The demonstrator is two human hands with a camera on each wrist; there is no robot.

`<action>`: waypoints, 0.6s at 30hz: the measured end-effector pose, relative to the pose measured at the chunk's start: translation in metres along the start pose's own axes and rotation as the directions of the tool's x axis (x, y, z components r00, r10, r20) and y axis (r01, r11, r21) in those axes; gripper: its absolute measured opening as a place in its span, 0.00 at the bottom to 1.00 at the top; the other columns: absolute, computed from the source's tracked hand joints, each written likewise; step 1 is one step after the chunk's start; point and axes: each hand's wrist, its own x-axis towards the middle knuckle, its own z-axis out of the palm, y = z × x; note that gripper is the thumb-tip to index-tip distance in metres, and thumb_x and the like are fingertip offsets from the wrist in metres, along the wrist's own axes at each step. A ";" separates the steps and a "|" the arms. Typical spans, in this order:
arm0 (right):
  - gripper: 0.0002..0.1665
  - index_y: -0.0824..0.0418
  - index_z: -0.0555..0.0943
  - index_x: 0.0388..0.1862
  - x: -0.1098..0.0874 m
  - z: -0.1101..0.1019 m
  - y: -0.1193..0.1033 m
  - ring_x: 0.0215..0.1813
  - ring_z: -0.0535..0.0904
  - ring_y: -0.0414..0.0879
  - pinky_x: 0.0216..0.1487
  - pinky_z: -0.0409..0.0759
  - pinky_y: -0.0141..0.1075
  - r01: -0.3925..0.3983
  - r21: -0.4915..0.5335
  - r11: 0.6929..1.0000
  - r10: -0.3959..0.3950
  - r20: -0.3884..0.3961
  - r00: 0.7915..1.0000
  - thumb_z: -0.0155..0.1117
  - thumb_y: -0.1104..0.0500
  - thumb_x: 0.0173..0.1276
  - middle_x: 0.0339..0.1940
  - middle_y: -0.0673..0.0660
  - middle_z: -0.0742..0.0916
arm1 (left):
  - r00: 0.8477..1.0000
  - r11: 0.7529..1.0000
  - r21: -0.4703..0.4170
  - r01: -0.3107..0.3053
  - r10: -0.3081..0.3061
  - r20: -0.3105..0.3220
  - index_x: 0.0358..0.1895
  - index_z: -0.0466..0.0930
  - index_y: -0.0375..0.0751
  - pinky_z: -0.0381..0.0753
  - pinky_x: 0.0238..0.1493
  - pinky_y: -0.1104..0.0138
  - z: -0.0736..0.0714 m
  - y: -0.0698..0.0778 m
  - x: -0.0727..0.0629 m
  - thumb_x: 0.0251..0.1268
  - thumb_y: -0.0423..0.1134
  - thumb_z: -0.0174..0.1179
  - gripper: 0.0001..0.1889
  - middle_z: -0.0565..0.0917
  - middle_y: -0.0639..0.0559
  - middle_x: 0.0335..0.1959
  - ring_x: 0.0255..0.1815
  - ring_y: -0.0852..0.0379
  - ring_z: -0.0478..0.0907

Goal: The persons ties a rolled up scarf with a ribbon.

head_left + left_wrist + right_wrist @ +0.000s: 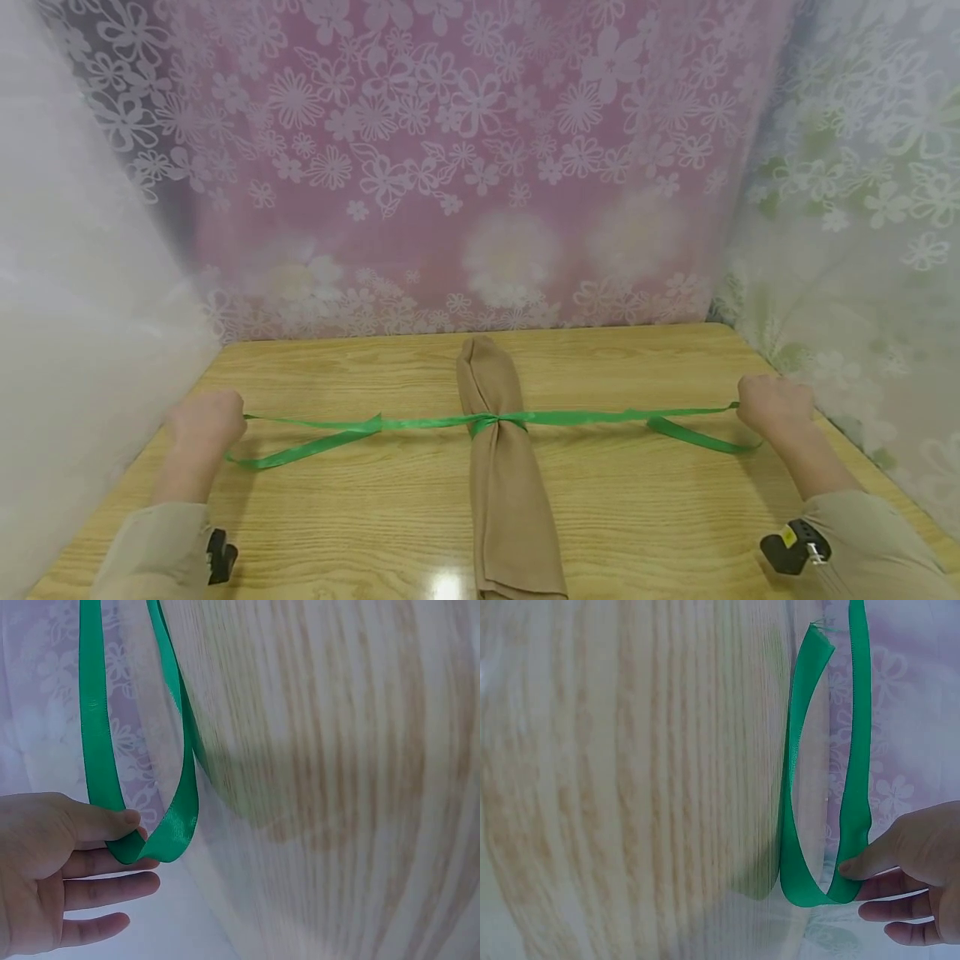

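Observation:
A folded brown cloth (517,517) lies lengthwise on the wooden table, cinched near its upper part by a green ribbon (577,417). The ribbon crosses over itself at the cinch and stretches out taut to both sides. My left hand (207,421) pinches one length of it between thumb and fingers; in the left wrist view the loose end loops back from the fingertips. On the other side my right hand (776,408) pinches the opposite length, its tail (810,667) also curving back toward the middle. Both hands are far apart, near the table's sides.
The wooden table (360,517) has its far edge against a pink flowered curtain (480,167). Pale sheeting hangs close on the left (90,292), and a flowered curtain (862,250) hangs on the right. Black devices sit at both wrists.

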 end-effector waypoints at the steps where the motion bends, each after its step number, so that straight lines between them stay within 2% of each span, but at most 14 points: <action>1: 0.17 0.57 0.66 0.13 0.000 0.000 0.000 0.19 0.61 0.46 0.22 0.59 0.39 -0.001 0.002 1.000 0.001 0.002 1.000 0.51 0.68 0.60 0.13 0.51 0.66 | 1.000 1.000 0.006 -0.001 0.001 0.003 0.19 0.71 0.39 0.63 0.23 0.60 0.001 0.000 0.001 0.58 0.28 0.50 0.11 0.66 0.50 0.16 0.20 0.52 0.64; 8: 0.14 0.58 0.70 0.16 0.002 0.000 0.000 0.22 0.65 0.48 0.24 0.64 0.42 -0.006 0.030 1.000 0.005 0.051 0.999 0.52 0.67 0.61 0.16 0.53 0.71 | 1.000 0.999 0.028 -0.021 0.020 0.015 0.23 0.75 0.36 0.74 0.25 0.53 0.003 0.002 0.008 0.58 0.32 0.55 0.07 0.73 0.47 0.20 0.23 0.49 0.70; 13: 0.15 0.58 0.70 0.15 0.003 0.002 0.000 0.22 0.67 0.48 0.23 0.66 0.40 0.002 0.045 0.999 -0.006 0.092 0.996 0.51 0.67 0.61 0.16 0.53 0.73 | 1.000 1.000 0.021 -0.013 0.013 0.015 0.24 0.76 0.36 0.74 0.29 0.47 0.005 0.004 0.010 0.58 0.33 0.56 0.07 0.75 0.46 0.22 0.26 0.47 0.73; 18: 0.14 0.59 0.72 0.16 0.005 0.002 0.000 0.23 0.69 0.49 0.23 0.68 0.42 0.012 0.041 0.999 -0.016 0.103 0.995 0.52 0.67 0.61 0.18 0.54 0.75 | 1.000 1.000 0.006 -0.007 0.007 0.023 0.24 0.75 0.36 0.73 0.30 0.47 0.005 0.005 0.009 0.58 0.32 0.55 0.07 0.74 0.46 0.22 0.26 0.47 0.73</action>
